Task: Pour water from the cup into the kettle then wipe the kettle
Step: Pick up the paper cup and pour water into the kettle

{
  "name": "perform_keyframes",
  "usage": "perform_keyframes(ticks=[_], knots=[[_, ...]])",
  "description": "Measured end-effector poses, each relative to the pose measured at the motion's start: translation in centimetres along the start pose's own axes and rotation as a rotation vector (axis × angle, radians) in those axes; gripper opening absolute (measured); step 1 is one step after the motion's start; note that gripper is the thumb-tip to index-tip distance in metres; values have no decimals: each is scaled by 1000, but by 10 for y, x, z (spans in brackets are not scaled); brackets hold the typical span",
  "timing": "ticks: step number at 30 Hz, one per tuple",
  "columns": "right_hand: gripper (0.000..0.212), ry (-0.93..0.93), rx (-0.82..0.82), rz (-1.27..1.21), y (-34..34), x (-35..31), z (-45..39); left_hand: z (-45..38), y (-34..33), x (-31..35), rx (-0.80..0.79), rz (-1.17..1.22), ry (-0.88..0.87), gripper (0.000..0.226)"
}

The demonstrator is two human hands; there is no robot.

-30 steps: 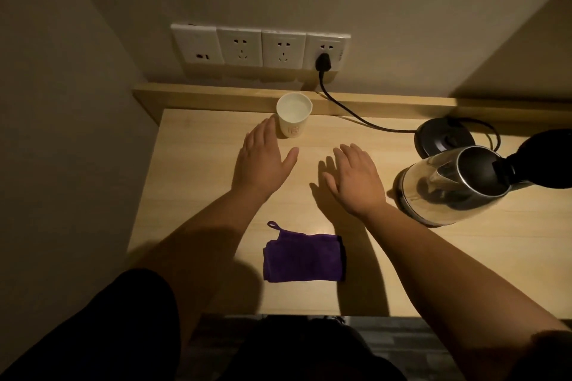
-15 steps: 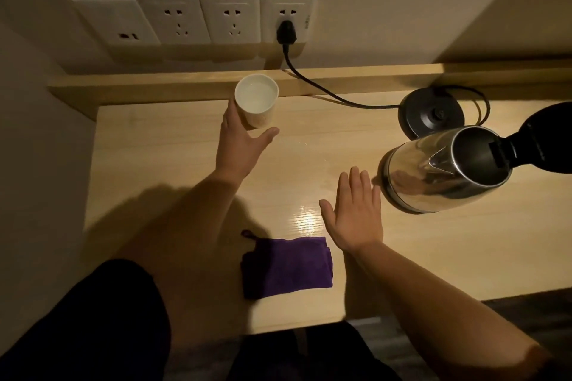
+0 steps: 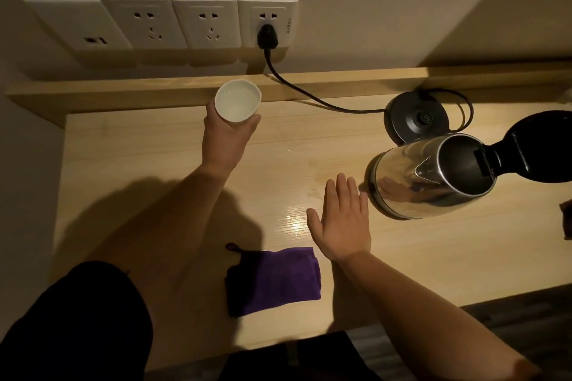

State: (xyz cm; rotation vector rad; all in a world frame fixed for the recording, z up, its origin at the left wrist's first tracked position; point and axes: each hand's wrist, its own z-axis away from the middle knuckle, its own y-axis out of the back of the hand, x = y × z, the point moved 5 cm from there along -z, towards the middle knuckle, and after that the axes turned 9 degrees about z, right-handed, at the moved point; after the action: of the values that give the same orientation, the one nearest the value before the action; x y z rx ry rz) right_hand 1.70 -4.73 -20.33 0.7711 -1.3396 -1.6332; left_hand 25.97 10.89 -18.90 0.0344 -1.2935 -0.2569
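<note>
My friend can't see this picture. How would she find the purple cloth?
Start at the wooden table under the wall sockets. Look at its near edge, between the person's two arms. The purple cloth lies there folded flat, the only soft, purple thing around.

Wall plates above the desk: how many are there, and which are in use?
4, in one row: far-left plate, second, third, all free; far-right plate holds the black plug. None look hidden.

Left hand [image 3: 227, 136] reaches forward, fingers curled in a grip (arm outstretched). Right hand [image 3: 342, 223] lies flat, palm down, fingers together and extended.
</note>
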Motion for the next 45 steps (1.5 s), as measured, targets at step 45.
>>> perform_keyframes(ticks=[45], knots=[[74, 73, -3, -134, 3, 8, 3, 126, -159, 171, -738, -515, -613, 82]])
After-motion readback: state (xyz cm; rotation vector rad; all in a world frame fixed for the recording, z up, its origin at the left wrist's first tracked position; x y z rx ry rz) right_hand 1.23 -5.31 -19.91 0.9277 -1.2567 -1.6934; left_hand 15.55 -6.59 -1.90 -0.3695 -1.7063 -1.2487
